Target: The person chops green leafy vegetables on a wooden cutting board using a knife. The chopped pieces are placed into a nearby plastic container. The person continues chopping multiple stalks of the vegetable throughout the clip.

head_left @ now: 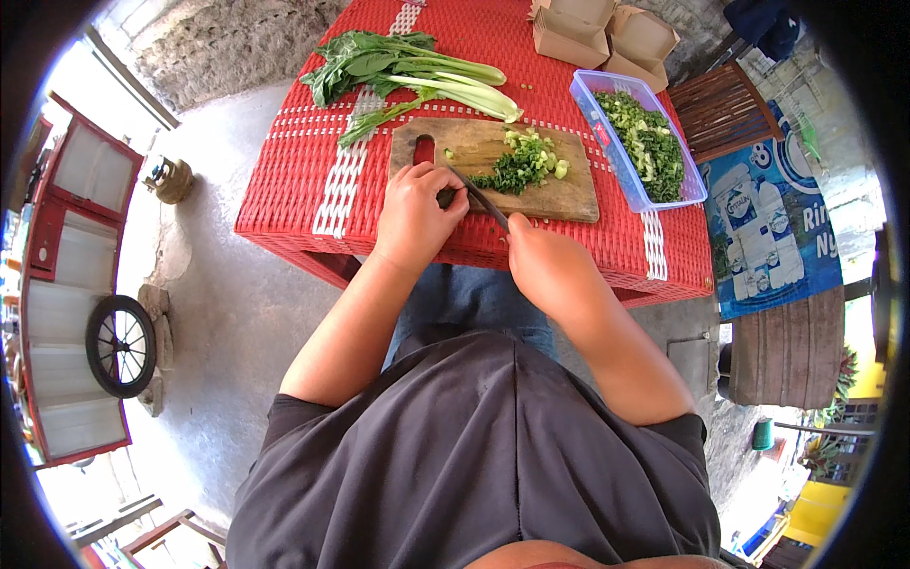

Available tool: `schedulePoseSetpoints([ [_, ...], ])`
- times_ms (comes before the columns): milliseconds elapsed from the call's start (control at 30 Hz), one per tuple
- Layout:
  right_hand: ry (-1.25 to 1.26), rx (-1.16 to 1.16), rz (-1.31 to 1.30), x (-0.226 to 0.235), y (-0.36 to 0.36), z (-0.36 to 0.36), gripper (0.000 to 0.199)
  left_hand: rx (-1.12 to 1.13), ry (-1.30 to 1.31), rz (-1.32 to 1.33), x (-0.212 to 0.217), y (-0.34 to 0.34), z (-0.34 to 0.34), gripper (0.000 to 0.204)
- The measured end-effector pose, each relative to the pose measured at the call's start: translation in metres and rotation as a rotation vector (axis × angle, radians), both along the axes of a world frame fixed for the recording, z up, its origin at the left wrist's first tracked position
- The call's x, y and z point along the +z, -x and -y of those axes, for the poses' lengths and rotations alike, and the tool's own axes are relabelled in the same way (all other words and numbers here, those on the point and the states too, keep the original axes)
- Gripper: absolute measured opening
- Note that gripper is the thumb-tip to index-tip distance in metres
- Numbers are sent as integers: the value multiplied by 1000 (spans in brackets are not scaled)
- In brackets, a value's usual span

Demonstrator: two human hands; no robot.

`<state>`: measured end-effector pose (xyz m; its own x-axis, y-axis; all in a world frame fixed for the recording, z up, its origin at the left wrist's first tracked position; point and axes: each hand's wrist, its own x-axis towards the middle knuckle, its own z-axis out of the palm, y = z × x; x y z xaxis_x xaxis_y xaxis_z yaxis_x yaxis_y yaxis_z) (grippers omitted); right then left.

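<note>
A wooden cutting board (559,194) lies on the red and white woven table, with chopped greens (521,166) heaped on it, dark leafy bits beside pale stem pieces. My right hand (545,254) is closed around the handle of a knife (485,201), whose blade slants up and left across the board's near edge. At the board's left end, my left hand (420,211) has its fingers curled over a dark green leafy bit (445,197), right beside the blade. The fingers mostly cover it. Whole leafy greens (417,76) with long pale stalks lie beyond the board.
To the board's right stands a clear purple-rimmed plastic tub (645,152) filled with chopped greens. Open cardboard boxes (607,40) sit at the table's far right. A slatted wooden chair (725,114) stands beyond the right edge. A gas cylinder (169,180) and a wheel (121,346) are off left.
</note>
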<state>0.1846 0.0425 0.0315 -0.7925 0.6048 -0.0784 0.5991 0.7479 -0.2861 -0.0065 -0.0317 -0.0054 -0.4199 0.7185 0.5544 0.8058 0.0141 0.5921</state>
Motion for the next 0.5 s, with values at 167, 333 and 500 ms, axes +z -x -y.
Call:
schedulePoseSetpoints([
  [167,12,-90,29,11,-20,0,19,7,-15,-32,-3,0,-1,10],
  [333,27,-123,19,12,-29,-20,26,1,-1,-19,-1,-1,1,10],
  [500,34,-103,-69,5,-26,-42,28,-1,2,-28,-2,-1,-1,11],
])
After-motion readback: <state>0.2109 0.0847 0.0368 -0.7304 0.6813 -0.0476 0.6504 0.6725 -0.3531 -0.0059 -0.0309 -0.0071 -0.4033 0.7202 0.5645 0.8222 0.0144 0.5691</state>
